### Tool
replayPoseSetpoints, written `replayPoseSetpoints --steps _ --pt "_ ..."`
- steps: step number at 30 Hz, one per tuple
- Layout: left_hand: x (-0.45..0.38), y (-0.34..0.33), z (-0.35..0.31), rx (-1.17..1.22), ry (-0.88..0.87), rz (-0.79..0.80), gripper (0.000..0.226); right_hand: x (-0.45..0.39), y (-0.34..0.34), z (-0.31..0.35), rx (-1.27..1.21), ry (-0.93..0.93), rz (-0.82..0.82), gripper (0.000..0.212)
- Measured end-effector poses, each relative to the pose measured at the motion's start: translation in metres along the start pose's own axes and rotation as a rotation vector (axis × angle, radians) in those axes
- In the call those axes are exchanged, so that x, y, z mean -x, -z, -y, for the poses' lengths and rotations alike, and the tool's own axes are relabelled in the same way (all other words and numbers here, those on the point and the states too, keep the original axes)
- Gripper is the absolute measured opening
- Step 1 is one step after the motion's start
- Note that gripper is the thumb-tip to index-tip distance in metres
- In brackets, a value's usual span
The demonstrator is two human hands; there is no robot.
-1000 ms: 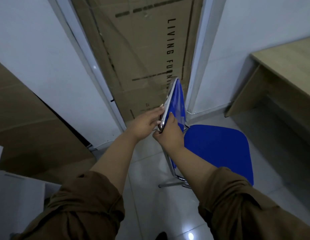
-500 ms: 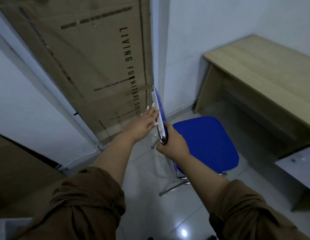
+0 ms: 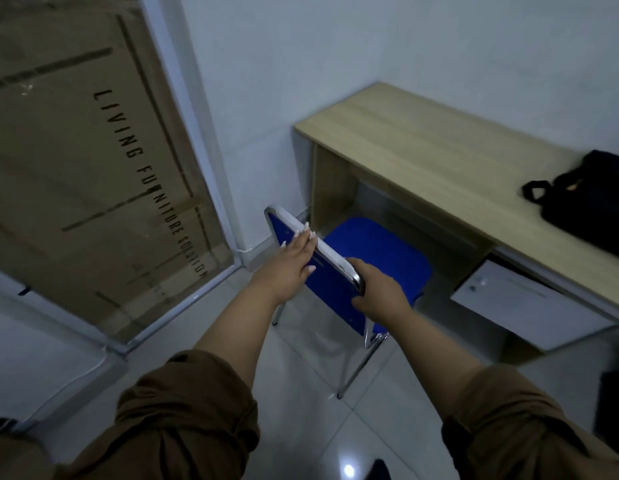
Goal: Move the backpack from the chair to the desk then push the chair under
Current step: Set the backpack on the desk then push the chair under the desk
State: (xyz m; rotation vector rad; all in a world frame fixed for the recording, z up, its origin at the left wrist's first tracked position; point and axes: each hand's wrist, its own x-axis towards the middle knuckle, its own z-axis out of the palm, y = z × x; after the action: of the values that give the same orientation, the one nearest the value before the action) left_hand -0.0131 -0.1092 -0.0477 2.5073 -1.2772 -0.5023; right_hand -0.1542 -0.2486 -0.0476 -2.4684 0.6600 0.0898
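A blue chair with a chrome frame stands at the desk's opening, its seat partly beneath the wooden desk. My left hand lies flat on the top rail of the chair's backrest. My right hand grips the rail's near corner. The black backpack lies on the desk top at the far right, partly cut off by the frame edge.
A large cardboard box printed "LIVING FURNITURE" leans against the wall on the left. A white drawer unit sits under the desk's right side. White walls close the corner behind the desk. The floor is glossy white tile.
The chair has turned and moved toward the desk, so its seat now reaches under the desk top. Both hands stayed on the backrest. The backpack has come into view on the desk.
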Motion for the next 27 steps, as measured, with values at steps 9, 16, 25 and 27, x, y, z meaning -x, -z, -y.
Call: replayPoseSetpoints --steps 9,16,25,27 --pt "-0.044 -0.003 -0.031 -0.079 -0.096 -0.001 0.060 -0.006 0.009 -0.027 0.214 -0.129 -0.203 0.082" --pt "-0.096 0.002 -0.035 -0.146 -0.023 -0.003 0.067 -0.019 -0.012 -0.026 0.480 -0.008 -0.229 0.098" --pt "-0.154 -0.002 -0.054 -0.199 0.001 -0.081 0.065 -0.058 0.012 -0.061 0.469 0.028 -0.244 0.098" --pt "-0.169 -0.002 -0.062 -0.201 0.009 -0.083 0.064 -0.069 0.021 -0.071 0.464 0.033 -0.243 0.098"
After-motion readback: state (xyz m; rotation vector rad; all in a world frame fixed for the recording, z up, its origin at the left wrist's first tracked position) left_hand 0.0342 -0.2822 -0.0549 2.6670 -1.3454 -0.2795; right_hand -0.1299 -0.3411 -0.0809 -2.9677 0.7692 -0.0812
